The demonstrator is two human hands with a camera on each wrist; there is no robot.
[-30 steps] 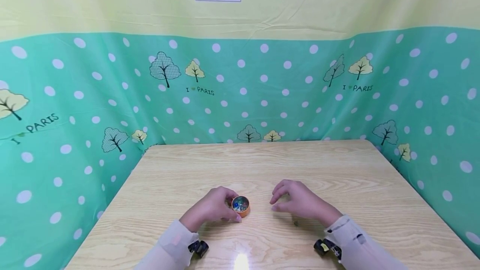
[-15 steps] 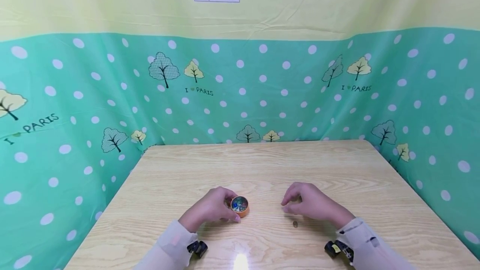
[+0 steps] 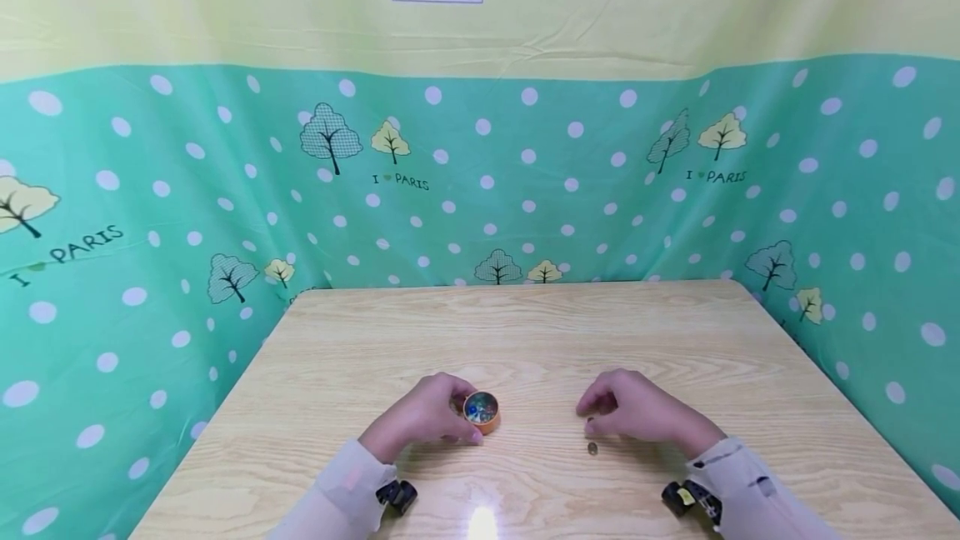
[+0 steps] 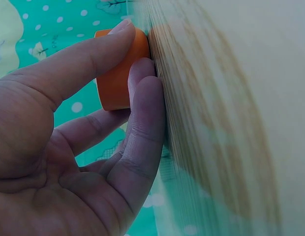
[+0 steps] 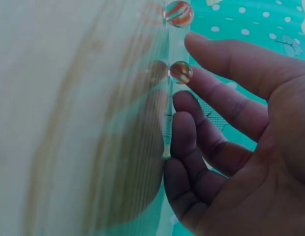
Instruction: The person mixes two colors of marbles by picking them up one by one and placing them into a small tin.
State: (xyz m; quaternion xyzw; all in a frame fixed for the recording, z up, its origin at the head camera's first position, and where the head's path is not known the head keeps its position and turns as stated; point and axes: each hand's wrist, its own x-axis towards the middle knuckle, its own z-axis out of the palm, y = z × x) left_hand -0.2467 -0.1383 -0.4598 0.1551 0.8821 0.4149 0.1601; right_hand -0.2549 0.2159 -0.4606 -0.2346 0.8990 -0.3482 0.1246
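Observation:
My left hand (image 3: 431, 409) grips a small round orange tub (image 4: 115, 73) at its side, thumb on one side and fingers round the other. Colourful marbles (image 3: 480, 408) show inside the tub in the head view. To the right, my right hand (image 3: 633, 407) is low over the table with its fingers bent. In the right wrist view, a clear marble with a reddish-brown swirl (image 5: 181, 73) lies right at the index fingertip, with the thumb apart from it. A second marble, with orange stripes (image 5: 179, 14), sits on the table beyond the thumb.
Both hands work over a light wood-grain table (image 3: 510, 323). A green and yellow printed cloth (image 3: 525, 148) hangs round its back and sides. A black wrist device (image 3: 396, 496) is strapped at the left cuff, another black device (image 3: 686, 500) at the right.
My right hand has moved to the right, away from the tub and down toward the two marbles. The near marble has come into fuller view. The left hand and tub stay in place.

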